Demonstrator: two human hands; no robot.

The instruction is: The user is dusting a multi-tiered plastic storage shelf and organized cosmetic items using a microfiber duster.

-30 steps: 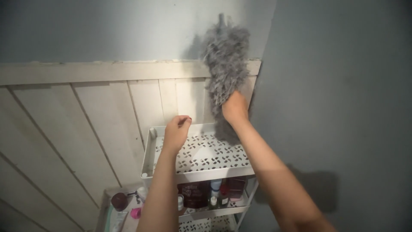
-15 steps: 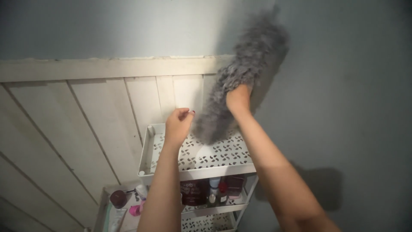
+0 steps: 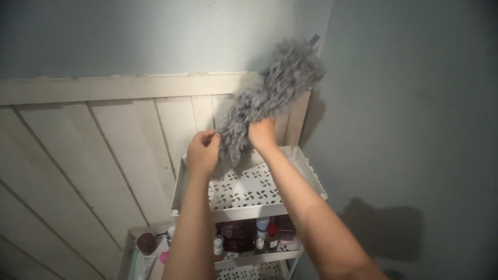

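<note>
My right hand (image 3: 262,135) grips a fluffy grey duster (image 3: 275,85) that slants up and to the right against the white panelled wall (image 3: 104,140). Its tip reaches the corner with the grey wall. My left hand (image 3: 203,152) is curled just left of the duster's lower end, its fingertips at the fluff; whether it pinches any I cannot tell. Both hands hover above the top tray of a white perforated shelf cart (image 3: 249,207).
The cart's lower shelf holds a dark pouch (image 3: 233,236) and small bottles (image 3: 262,236). Left of the cart, low down, stand a dark round jar (image 3: 146,242) and a pink item. A grey wall (image 3: 404,129) closes the right side.
The duster and my right hand have swung left and down from the corner. My left hand has risen slightly and closed in on the duster's lower end.
</note>
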